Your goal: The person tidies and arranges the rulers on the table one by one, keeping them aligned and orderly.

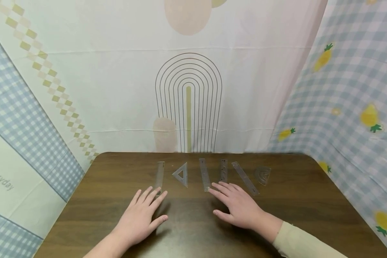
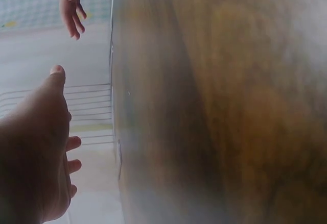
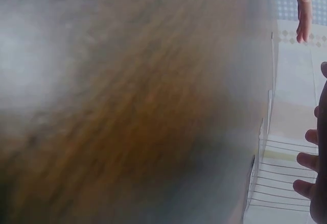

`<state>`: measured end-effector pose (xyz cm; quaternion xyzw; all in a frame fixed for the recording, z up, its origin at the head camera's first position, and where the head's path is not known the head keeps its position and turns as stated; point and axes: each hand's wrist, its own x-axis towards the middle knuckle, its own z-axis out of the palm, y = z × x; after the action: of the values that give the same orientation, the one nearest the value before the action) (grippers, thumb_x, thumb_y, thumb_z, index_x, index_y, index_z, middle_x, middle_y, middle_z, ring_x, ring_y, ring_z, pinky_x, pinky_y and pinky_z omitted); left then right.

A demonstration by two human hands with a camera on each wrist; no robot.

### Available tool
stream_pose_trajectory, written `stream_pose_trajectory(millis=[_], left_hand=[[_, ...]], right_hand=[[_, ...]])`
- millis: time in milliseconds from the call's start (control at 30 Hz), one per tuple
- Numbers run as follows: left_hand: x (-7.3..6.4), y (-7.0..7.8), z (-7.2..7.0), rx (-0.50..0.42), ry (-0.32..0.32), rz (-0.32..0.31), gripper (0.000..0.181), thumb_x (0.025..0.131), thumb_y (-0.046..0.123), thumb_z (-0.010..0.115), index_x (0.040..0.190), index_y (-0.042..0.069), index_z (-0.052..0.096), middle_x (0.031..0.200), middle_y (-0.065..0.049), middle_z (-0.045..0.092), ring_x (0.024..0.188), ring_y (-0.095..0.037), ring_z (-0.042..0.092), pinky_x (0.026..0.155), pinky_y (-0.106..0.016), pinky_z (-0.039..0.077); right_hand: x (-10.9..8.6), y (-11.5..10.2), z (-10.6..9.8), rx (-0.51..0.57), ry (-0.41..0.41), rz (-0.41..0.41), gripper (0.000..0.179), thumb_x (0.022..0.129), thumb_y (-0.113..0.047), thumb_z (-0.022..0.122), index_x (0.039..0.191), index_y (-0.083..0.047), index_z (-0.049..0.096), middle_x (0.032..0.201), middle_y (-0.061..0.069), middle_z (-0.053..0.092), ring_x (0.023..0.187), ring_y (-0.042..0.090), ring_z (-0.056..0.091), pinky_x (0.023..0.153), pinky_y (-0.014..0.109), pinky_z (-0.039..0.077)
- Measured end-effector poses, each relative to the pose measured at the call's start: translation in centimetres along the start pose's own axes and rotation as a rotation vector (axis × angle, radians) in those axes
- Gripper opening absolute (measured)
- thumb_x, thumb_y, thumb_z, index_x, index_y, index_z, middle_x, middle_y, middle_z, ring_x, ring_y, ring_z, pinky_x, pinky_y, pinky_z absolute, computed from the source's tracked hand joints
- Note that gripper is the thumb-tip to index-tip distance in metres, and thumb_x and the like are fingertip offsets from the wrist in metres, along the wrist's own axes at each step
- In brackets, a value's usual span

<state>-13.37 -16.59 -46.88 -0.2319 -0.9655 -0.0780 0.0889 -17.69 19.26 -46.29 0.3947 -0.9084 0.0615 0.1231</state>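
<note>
Just past the left hand (image 1: 138, 217), fingers spread, sits a clear ruler (image 1: 160, 173); ahead-right, a set square (image 1: 185, 172). Beyond the right hand (image 1: 240, 206), fingers apart: three rulers (image 1: 224, 170), a protractor (image 1: 262, 176).

Right hand (image 3: 323, 155) sits at 4 o'clock, left hand (image 3: 303, 9) at 2, blurred table (image 3: 122, 96) at 9, cloth (image 3: 291, 81) at 3.

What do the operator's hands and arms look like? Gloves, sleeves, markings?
Left hand and right hand: no gloves, no rings visible. A plain pale beige sleeve covers the right forearm; the left forearm shows none.
</note>
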Motion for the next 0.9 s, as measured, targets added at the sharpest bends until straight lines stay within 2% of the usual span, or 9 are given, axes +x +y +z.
stream_pose_trajectory(millis=[133, 400, 667, 900], left_hand=[[0.0, -0.5, 0.2, -0.001, -0.017, -0.025, 0.071, 0.096, 0.061, 0.052, 0.154, 0.024, 0.039, 0.156, -0.007, 0.039, 0.145, -0.034, 0.031, 0.116, -0.058, 0.019], [0.1, -1.2, 0.4, 0.005, -0.011, -0.043, 0.069, 0.096, 0.059, 0.053, 0.153, 0.023, 0.041, 0.154, -0.007, 0.041, 0.144, -0.035, 0.033, 0.115, -0.059, 0.020], [0.5, -1.6, 0.5, 0.022, -0.016, -0.061, 0.069, 0.096, 0.060, 0.052, 0.153, 0.022, 0.042, 0.154, -0.008, 0.042, 0.143, -0.035, 0.034, 0.115, -0.059, 0.020], [0.6, -1.9, 0.5, -0.001, -0.016, -0.095, 0.069, 0.096, 0.059, 0.053, 0.152, 0.021, 0.043, 0.153, -0.008, 0.043, 0.142, -0.036, 0.035, 0.115, -0.059, 0.020]], right_hand=[[0.6, -0.1, 0.1, -0.001, -0.012, 0.000, 0.065, 0.096, -0.051, 0.058, 0.152, -0.021, 0.043, 0.154, 0.003, 0.042, 0.140, 0.027, 0.040, 0.109, 0.050, 0.036], [1.9, -0.4, 0.4, 0.010, -0.048, 0.009, 0.064, 0.097, -0.053, 0.055, 0.152, -0.022, 0.043, 0.154, 0.003, 0.042, 0.139, 0.025, 0.042, 0.110, 0.050, 0.035], [3.4, -0.7, 0.6, -0.004, -0.029, -0.011, 0.064, 0.097, -0.055, 0.053, 0.152, -0.024, 0.042, 0.152, 0.003, 0.045, 0.138, 0.025, 0.043, 0.110, 0.050, 0.035], [5.0, -1.0, 0.7, 0.035, -0.086, 0.021, 0.064, 0.099, -0.058, 0.045, 0.153, -0.023, 0.042, 0.155, 0.001, 0.041, 0.140, 0.025, 0.041, 0.112, 0.048, 0.033]])
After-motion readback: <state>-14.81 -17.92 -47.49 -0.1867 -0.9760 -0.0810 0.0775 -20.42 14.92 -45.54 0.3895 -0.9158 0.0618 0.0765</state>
